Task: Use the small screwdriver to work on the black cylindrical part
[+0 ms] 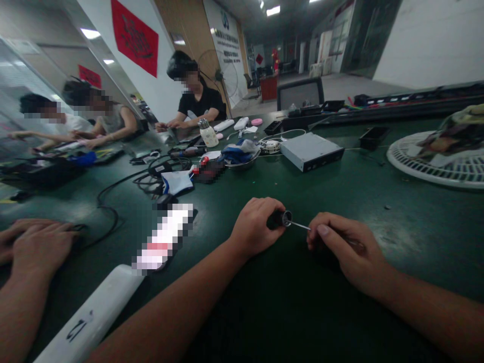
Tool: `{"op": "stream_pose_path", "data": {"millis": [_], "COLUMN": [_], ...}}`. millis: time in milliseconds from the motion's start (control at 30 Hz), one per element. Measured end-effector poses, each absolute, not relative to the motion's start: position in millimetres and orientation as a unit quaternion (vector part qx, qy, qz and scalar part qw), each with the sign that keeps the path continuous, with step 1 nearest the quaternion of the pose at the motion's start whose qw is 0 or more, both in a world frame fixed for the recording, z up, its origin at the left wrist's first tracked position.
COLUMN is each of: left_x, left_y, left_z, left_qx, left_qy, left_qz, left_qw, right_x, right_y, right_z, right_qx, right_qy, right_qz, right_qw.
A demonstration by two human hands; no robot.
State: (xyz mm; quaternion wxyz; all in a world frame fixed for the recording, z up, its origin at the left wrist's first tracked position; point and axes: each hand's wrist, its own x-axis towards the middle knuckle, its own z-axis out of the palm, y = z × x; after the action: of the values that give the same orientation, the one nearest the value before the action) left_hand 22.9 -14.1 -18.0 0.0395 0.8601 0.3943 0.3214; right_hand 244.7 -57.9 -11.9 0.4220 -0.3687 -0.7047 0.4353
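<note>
Small screwdriver [280,220], black handle in closed left hand [254,228], shaft end pinched in right hand [343,248]

Beyond the green desk [333,201], a red banner [134,38] hangs on a white wall [151,96], with a pedestal fan [217,75] beside it. Past the desk, a pale floor [333,85] runs back under bright ceiling lights [273,10].

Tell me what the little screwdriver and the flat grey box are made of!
The little screwdriver's handle looks like dull black plastic; its thin shaft gleams like steel. The flat grey box seems to be sheet metal, going by its crisp folded edges.
</note>
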Motion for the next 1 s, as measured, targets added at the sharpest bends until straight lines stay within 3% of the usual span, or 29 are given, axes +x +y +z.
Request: {"op": "stream_pose_path", "data": {"millis": [1000], "left_x": [21.6], "left_y": [-14.3], "left_z": [-17.0], "left_qx": [0.873], "left_qy": [0.370], "left_qz": [0.315], "left_qw": [0.039], "right_x": [243.1], "right_y": [-57.9], "right_z": [-12.9], "right_qx": [-0.420], "right_qy": [-0.686], "right_qz": [0.391], "right_qw": [0.447]}}
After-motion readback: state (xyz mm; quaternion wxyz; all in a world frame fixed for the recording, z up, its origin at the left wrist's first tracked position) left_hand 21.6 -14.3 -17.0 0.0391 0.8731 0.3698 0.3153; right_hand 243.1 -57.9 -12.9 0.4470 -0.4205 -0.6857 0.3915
